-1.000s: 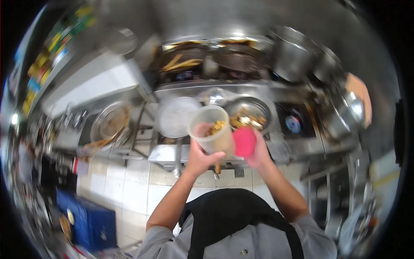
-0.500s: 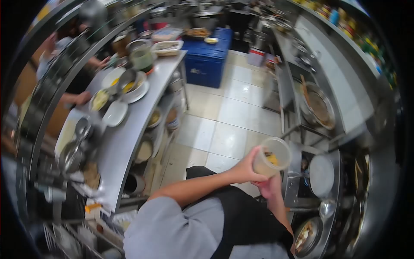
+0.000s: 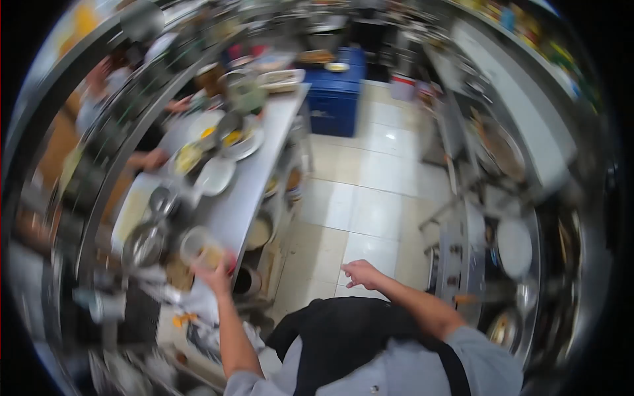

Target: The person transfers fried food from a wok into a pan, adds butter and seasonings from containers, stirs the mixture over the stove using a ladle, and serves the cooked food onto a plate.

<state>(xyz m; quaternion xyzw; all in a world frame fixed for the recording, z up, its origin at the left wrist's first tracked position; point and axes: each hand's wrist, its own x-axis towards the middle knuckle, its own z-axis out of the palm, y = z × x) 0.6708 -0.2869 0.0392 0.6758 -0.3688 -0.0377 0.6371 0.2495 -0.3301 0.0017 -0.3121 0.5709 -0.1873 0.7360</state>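
My left hand [image 3: 214,276] is closed around a translucent plastic tub [image 3: 195,241] by the left steel counter's near end. Some pale yellow food shows through its wall, blurred by motion. Steel bowls [image 3: 144,244] sit just to the left of the tub. Over the floor, my right hand [image 3: 363,274] is empty, with its index finger stretched out and the other fingers loosely bent. It touches nothing.
White bowls [image 3: 215,175] and yellow food stand on the counter [image 3: 254,168]; another person's hand [image 3: 155,159] is across it. A blue chest [image 3: 335,109] stands ahead. Stove with a white lid [image 3: 514,247] and pan [image 3: 504,329] lies right.
The tub has moved from in front of me on the right to the left counter in my left hand. My right hand has come away from it.
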